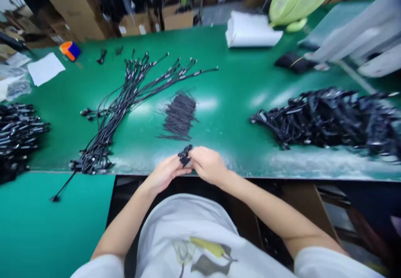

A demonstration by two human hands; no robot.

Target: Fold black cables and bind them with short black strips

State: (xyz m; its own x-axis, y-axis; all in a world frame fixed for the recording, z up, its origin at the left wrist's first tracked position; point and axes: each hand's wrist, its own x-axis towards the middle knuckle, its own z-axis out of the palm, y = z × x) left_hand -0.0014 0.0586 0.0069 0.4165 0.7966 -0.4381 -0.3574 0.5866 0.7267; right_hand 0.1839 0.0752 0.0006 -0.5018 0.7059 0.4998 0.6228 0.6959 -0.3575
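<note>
My left hand (166, 172) and my right hand (207, 164) meet at the near edge of the green table (232, 85), fingers closed round a small coiled black cable (185, 155) held between them. Just beyond the hands lies a small heap of thin black ties (179, 116). A long bundle of straight black cables (125, 102) fans out to the left of it, plugs pointing toward the back.
A big pile of coiled black cables (328, 117) fills the right side. More black cables (17, 136) lie at the left edge. White paper (45, 68), an orange-blue object (70, 50), a white folded stack (250, 29) and cardboard boxes (78, 8) sit at the back.
</note>
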